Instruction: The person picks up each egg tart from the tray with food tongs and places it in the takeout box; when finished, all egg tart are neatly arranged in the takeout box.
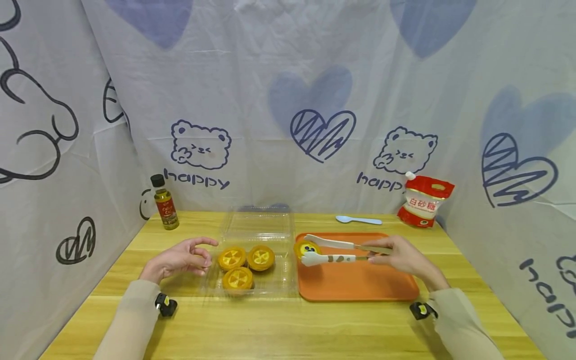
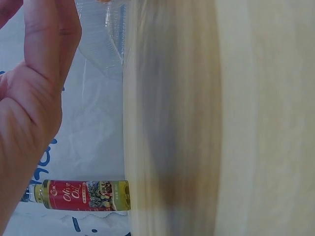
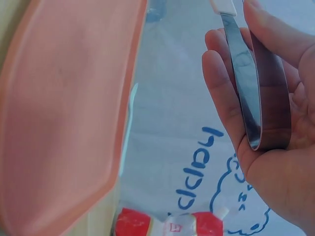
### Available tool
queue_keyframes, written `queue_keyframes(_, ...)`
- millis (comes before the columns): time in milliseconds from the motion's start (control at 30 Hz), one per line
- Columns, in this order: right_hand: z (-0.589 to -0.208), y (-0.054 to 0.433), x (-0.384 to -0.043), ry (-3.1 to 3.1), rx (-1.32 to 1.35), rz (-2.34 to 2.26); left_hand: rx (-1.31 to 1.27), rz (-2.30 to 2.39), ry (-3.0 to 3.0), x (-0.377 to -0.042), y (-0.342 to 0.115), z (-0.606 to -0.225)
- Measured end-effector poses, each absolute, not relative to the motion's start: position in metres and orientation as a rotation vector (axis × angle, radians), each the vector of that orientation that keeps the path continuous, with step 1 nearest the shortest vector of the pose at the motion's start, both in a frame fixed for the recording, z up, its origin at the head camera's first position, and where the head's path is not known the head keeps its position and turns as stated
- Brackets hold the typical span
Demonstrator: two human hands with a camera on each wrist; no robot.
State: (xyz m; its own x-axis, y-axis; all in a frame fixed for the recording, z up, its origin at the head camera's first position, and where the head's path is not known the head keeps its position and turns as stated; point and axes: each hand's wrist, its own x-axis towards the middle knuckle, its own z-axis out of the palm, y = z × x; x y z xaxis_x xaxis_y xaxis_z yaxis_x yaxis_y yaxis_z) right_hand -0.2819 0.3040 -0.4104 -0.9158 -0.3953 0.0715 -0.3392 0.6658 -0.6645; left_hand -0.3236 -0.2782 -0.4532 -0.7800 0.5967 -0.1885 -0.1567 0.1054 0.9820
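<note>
My right hand (image 1: 398,255) holds a pair of metal tongs (image 1: 335,258) with white paw-shaped tips, its fingers and thumb round the bent metal end in the right wrist view. The tips stand on either side of a tart (image 1: 308,248) with dark berries, at the left end of an orange tray (image 1: 360,287); whether they touch it I cannot tell. My left hand (image 1: 182,257) hovers with loosely bent fingers and nothing in it, just left of a clear plastic box (image 1: 280,282). Inside that box sit three tarts (image 1: 261,257) with yellow patterned tops. Its clear lid (image 1: 258,223) stands raised behind.
An olive oil bottle (image 1: 165,205) stands at the back left of the wooden table (image 1: 270,330). Behind the tray lies a light blue spoon (image 1: 359,220). A red and white bag (image 1: 425,202) stands at the back right, near the cloth wall (image 1: 288,185).
</note>
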Motion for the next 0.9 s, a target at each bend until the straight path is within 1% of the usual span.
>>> queue_keyframes(167,-0.402,0.294,-0.284,2.779,-0.656,-1.074,0.427,1.735,1.816,-0.324,-0.278,-0.453)
queue_keyframes(500,-0.390,0.272,-0.291,2.648,-0.871,-1.047,0.412,1.726,1.839,-0.321,-0.277,-0.451)
queue_keyframes(900,-0.373,0.240,-0.297,2.648,-0.998,-0.896,0.423,1.714,1.843,-0.322,-0.277,-0.452)
